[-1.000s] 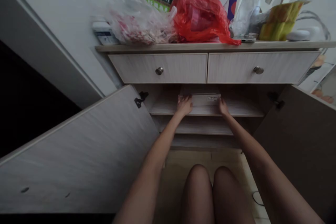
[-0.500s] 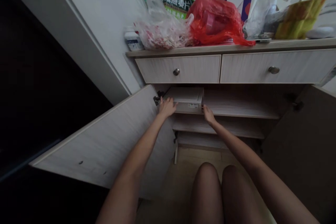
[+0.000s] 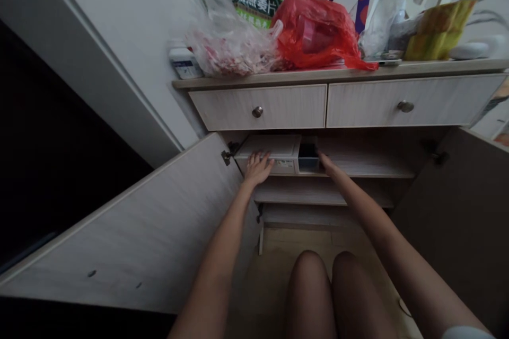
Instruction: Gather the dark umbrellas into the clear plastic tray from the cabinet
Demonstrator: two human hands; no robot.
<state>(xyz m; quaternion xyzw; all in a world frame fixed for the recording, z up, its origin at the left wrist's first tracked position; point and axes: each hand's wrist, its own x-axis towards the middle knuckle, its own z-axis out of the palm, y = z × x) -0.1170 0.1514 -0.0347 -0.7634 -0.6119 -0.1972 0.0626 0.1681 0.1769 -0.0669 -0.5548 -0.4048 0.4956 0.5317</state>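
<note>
A white storage box [image 3: 274, 144] with a label on its front side lies on the upper shelf, at the left inside the cabinet. My left hand [image 3: 259, 169] rests on the box's front edge, fingers spread. From the box's right end a clear drawer [image 3: 308, 164] sticks out, with something dark inside that I cannot make out. My right hand [image 3: 325, 162] grips the outer end of this drawer; its fingertips are partly hidden behind it.
Cabinet doors stand open on the left [image 3: 159, 222] and right [image 3: 449, 222]. Above are two closed drawers with round knobs. The top [image 3: 294, 77] carries a red plastic bag [image 3: 318, 26], a clear bag, an oatmeal pack and a white bottle [image 3: 185, 63]. My knees are below the shelves.
The clear drawer has slid out of the box to the right, with my right hand at its end. My left hand stays on the box. The view has shifted slightly.
</note>
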